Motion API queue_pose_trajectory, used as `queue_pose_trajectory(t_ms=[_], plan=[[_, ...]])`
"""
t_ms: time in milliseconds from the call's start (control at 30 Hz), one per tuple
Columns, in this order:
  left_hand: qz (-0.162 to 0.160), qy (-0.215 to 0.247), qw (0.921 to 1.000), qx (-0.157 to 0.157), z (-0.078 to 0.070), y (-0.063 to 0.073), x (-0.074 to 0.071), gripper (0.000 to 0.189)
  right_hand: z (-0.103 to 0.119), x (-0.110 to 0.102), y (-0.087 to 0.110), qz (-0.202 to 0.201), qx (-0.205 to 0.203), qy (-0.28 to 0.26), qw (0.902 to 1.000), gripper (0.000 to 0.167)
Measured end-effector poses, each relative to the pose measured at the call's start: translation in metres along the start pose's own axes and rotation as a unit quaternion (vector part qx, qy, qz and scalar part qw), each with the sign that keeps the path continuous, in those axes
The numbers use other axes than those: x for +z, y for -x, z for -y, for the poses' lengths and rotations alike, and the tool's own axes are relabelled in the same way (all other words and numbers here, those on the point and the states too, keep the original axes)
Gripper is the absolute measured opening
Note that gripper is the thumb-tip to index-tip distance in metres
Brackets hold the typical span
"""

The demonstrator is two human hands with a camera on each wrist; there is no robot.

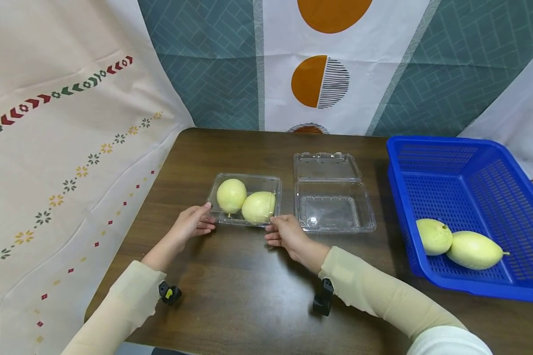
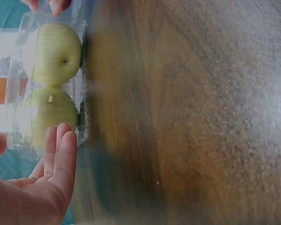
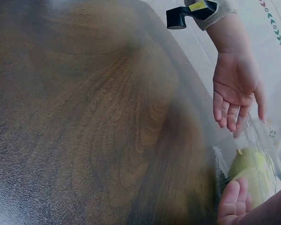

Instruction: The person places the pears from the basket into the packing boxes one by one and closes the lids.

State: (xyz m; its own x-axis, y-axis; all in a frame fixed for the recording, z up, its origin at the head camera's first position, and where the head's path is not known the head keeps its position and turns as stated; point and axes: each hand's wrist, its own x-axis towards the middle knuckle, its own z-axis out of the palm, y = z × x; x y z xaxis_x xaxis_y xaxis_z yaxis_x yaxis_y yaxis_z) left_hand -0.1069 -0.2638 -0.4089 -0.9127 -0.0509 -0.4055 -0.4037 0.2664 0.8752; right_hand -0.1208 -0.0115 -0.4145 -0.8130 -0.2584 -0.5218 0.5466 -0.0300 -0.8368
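Observation:
A clear plastic clamshell box [image 1: 244, 176] with its lid down holds two pale yellow-green melons, a rounder one [image 1: 231, 196] at left and a longer one [image 1: 258, 207] at right. At the box's near left corner, my left hand [image 1: 191, 224] grips with the thumb above and fairly straight fingers lower on the side. My right hand [image 1: 290, 235] pinches the near right corner, thumb on top and fingers below. In the left wrist view, the left fingertips [image 2: 64, 136] lie against the box wall. The right fingers [image 3: 234, 199] overlap the box in the right wrist view.
A second clamshell box [image 1: 333, 207] lies with its lid raised back, just right of the held one. Further right stands a blue plastic basket [image 1: 401, 212] with two more melons [image 1: 474, 250] inside. Patterned cloth [image 1: 222, 74] hangs behind the brown table [image 1: 248, 286].

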Motion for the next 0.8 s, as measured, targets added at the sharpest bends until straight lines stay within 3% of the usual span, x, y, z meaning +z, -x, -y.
queue_pose_trajectory(t_ms=[467,800], plan=[[0.009,0.007,0.9999,0.011,0.0004,0.0014,-0.0004,0.055,0.0007,-0.0034,0.0005,0.019,0.002,0.003,0.9998,0.027],[0.003,0.021,0.9996,0.019,-0.0009,0.0037,-0.0014,0.041,0.0007,-0.0049,0.0012,0.015,-0.004,0.005,0.9999,0.024]])
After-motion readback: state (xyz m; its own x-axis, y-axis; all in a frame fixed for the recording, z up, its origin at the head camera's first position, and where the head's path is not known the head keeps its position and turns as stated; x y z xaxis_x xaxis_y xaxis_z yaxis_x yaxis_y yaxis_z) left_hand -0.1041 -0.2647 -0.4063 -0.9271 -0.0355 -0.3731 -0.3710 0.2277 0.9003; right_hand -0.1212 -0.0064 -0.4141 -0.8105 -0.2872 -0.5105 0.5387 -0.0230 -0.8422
